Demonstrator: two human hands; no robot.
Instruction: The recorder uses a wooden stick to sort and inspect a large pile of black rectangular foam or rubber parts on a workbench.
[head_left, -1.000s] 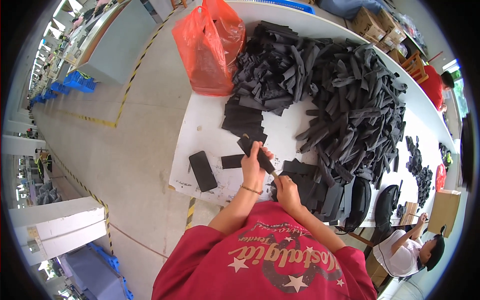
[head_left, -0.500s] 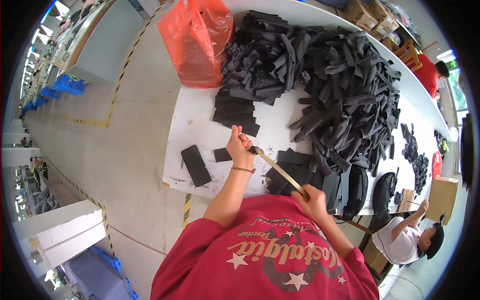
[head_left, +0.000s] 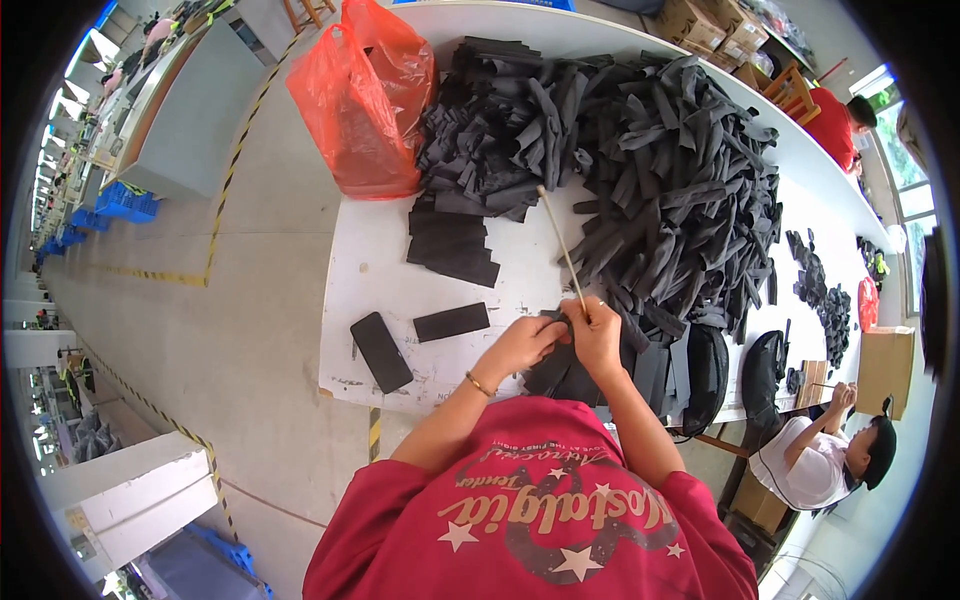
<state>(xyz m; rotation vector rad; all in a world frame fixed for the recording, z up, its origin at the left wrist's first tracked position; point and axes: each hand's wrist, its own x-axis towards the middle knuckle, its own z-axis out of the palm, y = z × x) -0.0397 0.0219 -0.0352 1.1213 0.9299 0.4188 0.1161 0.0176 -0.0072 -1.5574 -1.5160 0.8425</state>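
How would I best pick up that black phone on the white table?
Probably pinch the black phone across the middle of its long edges, coming from above: it lies flat, so only its thin sides offer a grip. The left hand is nearer. The single black strip lies apart from it, leaving room for fingers on the right side.

Left of my hands (head_left: 527, 343), a black smartphone (head_left: 381, 353) lies on the worktop (head_left: 375, 235); a red plastic bag (head_left: 372, 125) stands beyond them, to the left. Well to their right, a person in a white top (head_left: 800, 468) is near a brown cardboard box (head_left: 886, 373).
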